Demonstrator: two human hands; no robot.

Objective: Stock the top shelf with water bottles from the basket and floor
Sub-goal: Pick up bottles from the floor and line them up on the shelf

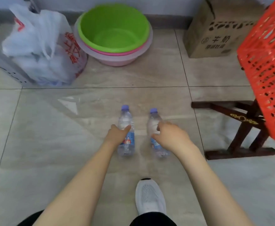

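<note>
Using the white shoe (149, 198) as my anchor. Way up and to the left of it there's a white plastic bag (40, 51). Straight beyond the shoe, against the wall, is a green basin (100, 41) nested in a couple of pink ones. Neither matters for this job.

The action is just ahead of the shoe, where two water bottles stand on the tiled floor (52, 144), close together but not touching. The left hand (118, 133) wraps the left bottle (126, 119) around its middle, thumb across the front and fingers going behind. The right hand (171, 136) pinches the right bottle (153, 124), thumb low by the label and index finger curled higher up. That one leans a bit toward its neighbour. Both bases look like they're on the tile, so I'd call this the grab, not the lift.

My two cents: get all the fingers round the body, especially on the right, since thin bottles flex and slip. Then lift straight up so the two don't clack together.

Right of the shoe there's a cardboard box (215, 33) by the wall. Closer in, the red basket (263, 62) sits on a dark wooden stool (241, 121), but I can't see inside it. The top shelf isn't in view, so expect a stand and a turn.
</note>
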